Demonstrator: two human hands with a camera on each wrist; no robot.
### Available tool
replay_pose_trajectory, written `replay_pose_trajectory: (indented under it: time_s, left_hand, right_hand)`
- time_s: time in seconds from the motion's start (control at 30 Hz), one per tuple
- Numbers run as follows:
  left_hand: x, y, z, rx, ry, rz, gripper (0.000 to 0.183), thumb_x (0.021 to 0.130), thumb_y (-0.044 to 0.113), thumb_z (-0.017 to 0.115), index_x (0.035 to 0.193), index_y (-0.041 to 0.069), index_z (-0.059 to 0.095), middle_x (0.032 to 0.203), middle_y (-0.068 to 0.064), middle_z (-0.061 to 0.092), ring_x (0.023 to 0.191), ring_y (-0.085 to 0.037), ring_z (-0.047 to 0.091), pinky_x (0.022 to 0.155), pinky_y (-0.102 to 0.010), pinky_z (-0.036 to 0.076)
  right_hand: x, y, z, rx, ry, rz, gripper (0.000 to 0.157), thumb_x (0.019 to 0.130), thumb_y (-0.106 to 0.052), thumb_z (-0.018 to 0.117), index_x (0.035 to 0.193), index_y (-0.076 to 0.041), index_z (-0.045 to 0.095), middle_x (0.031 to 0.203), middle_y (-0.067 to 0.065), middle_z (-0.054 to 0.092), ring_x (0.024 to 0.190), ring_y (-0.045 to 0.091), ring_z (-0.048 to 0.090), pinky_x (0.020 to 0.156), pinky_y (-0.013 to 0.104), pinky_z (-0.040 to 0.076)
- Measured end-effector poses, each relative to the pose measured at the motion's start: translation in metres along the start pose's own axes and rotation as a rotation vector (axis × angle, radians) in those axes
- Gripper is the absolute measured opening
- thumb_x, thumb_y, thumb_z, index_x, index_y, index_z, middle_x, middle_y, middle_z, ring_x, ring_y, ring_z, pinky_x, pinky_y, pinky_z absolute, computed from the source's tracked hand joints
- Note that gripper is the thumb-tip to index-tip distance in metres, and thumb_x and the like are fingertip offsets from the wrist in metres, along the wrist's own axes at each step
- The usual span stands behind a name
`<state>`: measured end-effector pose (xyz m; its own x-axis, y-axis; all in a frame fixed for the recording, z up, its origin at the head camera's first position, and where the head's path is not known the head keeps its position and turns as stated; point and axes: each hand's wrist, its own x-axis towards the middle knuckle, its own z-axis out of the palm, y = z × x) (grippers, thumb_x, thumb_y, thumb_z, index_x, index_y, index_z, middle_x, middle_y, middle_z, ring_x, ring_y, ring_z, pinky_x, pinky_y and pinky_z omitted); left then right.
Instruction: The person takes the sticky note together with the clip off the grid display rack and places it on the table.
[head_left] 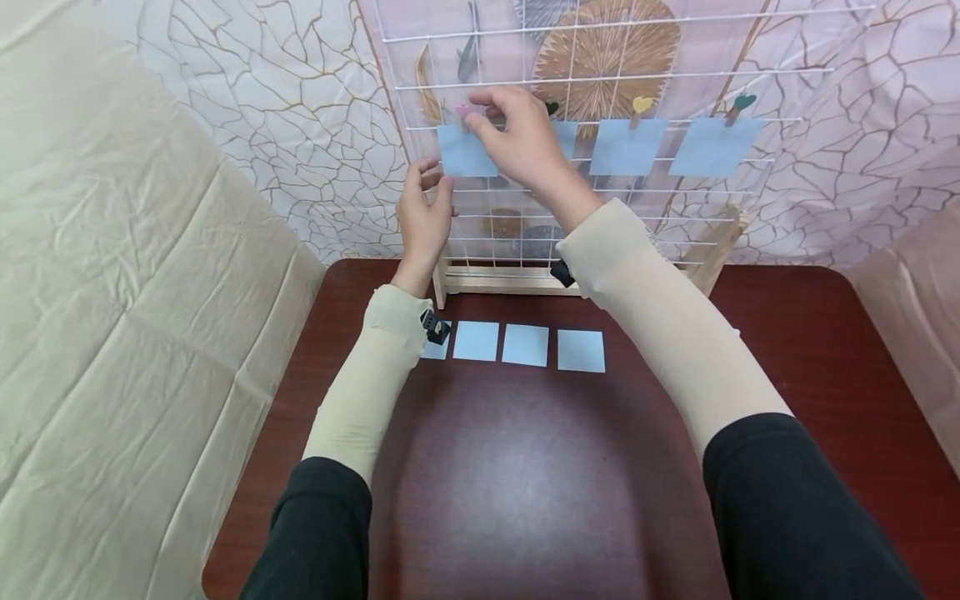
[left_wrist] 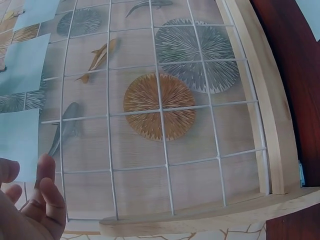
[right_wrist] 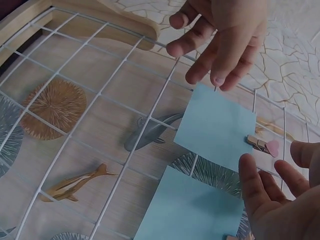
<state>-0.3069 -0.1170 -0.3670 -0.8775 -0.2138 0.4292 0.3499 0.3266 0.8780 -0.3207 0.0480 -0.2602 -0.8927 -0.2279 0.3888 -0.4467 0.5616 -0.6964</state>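
A light blue paper note (head_left: 461, 156) hangs at the left end of a row on a white wire grid (head_left: 480, 192), held by a small wooden clothespin with a pink heart (right_wrist: 257, 144). My right hand (head_left: 528, 146) hovers by the clothespin, thumb and fingers parted, nothing between them. Just below the note's lower corner is my left hand (head_left: 425, 218), its fingers loosely bent. In the right wrist view the left fingertips (right_wrist: 218, 81) come close to the note's edge; whether they touch it, I cannot tell.
More blue notes (head_left: 628, 148) hang to the right under heart clothespins (head_left: 642, 105). Several blue notes (head_left: 476, 341) lie in a row on the dark red table (head_left: 487, 500). A wooden frame (head_left: 510, 283) supports the grid. Behind it hangs a patterned cloth (head_left: 300, 100).
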Motion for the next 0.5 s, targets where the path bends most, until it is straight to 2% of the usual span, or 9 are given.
replay_pose_trajectory:
  time_s: [0.13, 0.23, 0.33, 0.5]
  left_hand:
    - [0.005, 0.003, 0.001, -0.009, 0.005, -0.009, 0.034, 0.107, 0.013, 0.060, 0.141, 0.005, 0.060, 0.126, -0.018, 0.073, 0.064, -0.032, 0.070, 0.061, -0.028, 0.059]
    - [0.008, 0.003, 0.002, -0.015, -0.001, -0.023, 0.036, 0.107, 0.012, 0.060, 0.142, 0.005, 0.060, 0.129, -0.018, 0.072, 0.070, -0.039, 0.072, 0.065, -0.034, 0.062]
    - [0.010, 0.004, 0.003, -0.022, -0.004, -0.037, 0.037, 0.108, 0.012, 0.060, 0.144, 0.005, 0.059, 0.131, -0.017, 0.070, 0.071, -0.038, 0.071, 0.068, -0.038, 0.063]
    - [0.012, 0.005, 0.003, 0.009, 0.003, -0.035, 0.035, 0.108, 0.014, 0.059, 0.142, 0.004, 0.060, 0.123, -0.014, 0.074, 0.062, -0.027, 0.069, 0.060, -0.026, 0.058]
  right_hand:
    - [0.004, -0.001, 0.003, -0.033, 0.000, 0.006, 0.039, 0.110, -0.030, 0.059, 0.146, -0.015, 0.064, 0.147, 0.001, 0.061, 0.129, 0.010, 0.058, 0.106, 0.021, 0.042]
    - [0.007, -0.002, 0.006, -0.044, 0.000, 0.028, 0.039, 0.111, -0.029, 0.058, 0.146, -0.015, 0.063, 0.147, 0.002, 0.061, 0.130, 0.011, 0.058, 0.106, 0.020, 0.042]
    - [0.010, -0.004, 0.011, -0.033, 0.016, 0.041, 0.038, 0.110, -0.028, 0.058, 0.145, -0.013, 0.065, 0.144, 0.003, 0.064, 0.128, 0.014, 0.061, 0.105, 0.020, 0.044]
    - [0.014, -0.006, 0.018, -0.030, 0.060, 0.038, 0.033, 0.110, -0.022, 0.059, 0.139, -0.010, 0.069, 0.134, 0.005, 0.070, 0.121, 0.015, 0.065, 0.103, 0.018, 0.045]
